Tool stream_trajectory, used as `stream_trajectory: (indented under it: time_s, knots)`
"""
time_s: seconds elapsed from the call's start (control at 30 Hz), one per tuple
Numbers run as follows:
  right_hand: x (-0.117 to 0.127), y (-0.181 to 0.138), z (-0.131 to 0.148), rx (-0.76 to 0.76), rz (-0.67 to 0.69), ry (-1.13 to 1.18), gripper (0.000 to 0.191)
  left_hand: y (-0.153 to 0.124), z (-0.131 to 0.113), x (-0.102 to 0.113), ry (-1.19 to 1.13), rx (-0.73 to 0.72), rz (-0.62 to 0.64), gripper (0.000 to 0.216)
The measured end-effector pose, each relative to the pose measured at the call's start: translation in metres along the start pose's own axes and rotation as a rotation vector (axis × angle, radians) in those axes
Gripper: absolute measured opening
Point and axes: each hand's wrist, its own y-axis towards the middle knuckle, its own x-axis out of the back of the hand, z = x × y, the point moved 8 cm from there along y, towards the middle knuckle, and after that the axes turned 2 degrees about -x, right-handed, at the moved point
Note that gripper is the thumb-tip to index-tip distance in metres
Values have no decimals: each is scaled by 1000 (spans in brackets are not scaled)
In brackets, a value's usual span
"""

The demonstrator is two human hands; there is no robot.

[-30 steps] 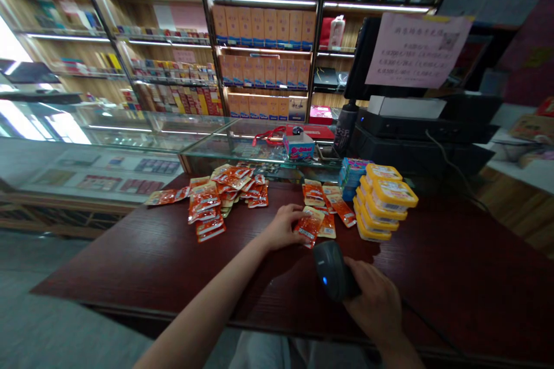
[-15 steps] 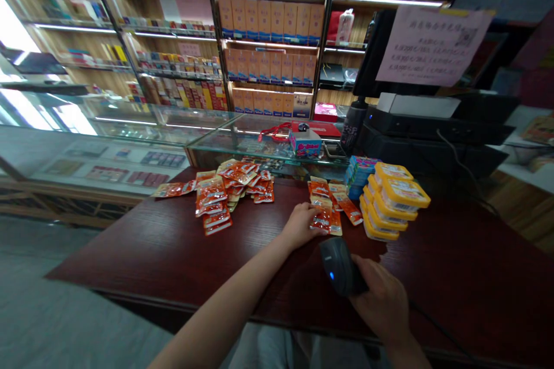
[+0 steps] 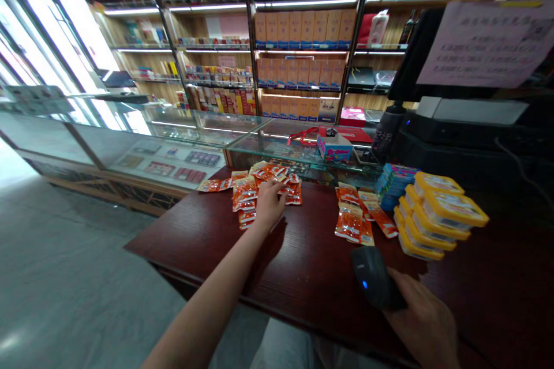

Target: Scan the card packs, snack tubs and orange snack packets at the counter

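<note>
My left hand is over the near right side of a heap of orange snack packets. Its fingers are bent and a little apart, with nothing visible in them; whether they touch a packet I cannot tell. In my right hand is a black handheld barcode scanner with a blue light, held low over the desk's front part. A smaller group of the same orange packets lies beyond the scanner, overlapping one another.
Yellow-lidded plastic boxes are stacked at the right, beside blue small packs. Behind them stands a monitor with a paper notice. A glass counter holding a small colourful box borders the dark wooden desk.
My left hand has left the right packet group and moved left to the larger heap. The scanner stays in my right hand. The view has turned left.
</note>
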Motion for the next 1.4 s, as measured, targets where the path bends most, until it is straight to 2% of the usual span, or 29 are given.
stream_trajectory:
  time_s: [0.1, 0.17, 0.27, 0.37, 0.47, 0.57, 0.77, 1.1, 1.27, 1.4]
  knots:
    - [2, 1, 2, -12, -14, -2, 27, 3, 41, 40, 223, 206, -157, 27]
    - [5, 3, 4, -17, -19, -1, 25, 1, 69, 58, 350, 380, -188, 37]
    - [8, 6, 10, 13, -27, -5, 24, -7, 105, 64, 393, 600, -116, 57]
    - [12, 8, 12, 31, -44, -16, 23, -13, 124, 54, 288, 694, -19, 58]
    - [12, 8, 12, 32, -40, -31, 23, -17, 123, 46, 219, 700, -22, 53]
    - [10, 7, 11, 33, -33, -36, 23, -22, 114, 42, 244, 701, -62, 55]
    - [8, 6, 9, 40, -39, -51, 23, -27, 104, 42, 256, 668, -216, 62]
    - [13, 9, 12, 24, -62, -37, 22, -33, 111, 49, 254, 672, -333, 31]
    - [8, 7, 10, 9, -37, -25, 23, -41, 120, 63, 91, 680, -525, 20]
    - [6, 5, 8, 2, -36, 3, 23, -42, 116, 72, -170, 586, -745, 15]
